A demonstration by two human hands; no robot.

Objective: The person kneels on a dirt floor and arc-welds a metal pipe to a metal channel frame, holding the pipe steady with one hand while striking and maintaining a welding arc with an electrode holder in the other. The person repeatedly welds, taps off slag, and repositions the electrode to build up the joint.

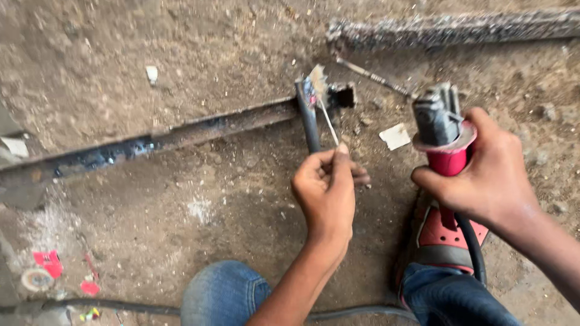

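You are pinching a thin welding rod (327, 115) in your left hand (325, 193), the fingers (342, 158) clenched on its lower end, its tip touching the joint where the short dark bar (308, 121) is meeting the long steel bar (181, 133) lying on the dirt floor (181, 48). Your right hand (483, 172) is gripping a red and grey power tool (444, 139), fingers wrapped around its body, just beside the work. To do this well, I judge you are best keeping the rod steady on the seam and the tool's head well apart from your left fingers. What the tool's head carries is hard to make out, the picture is blurred with motion, and the black cable (468, 241) is running out of sight behind your knees (223, 296).
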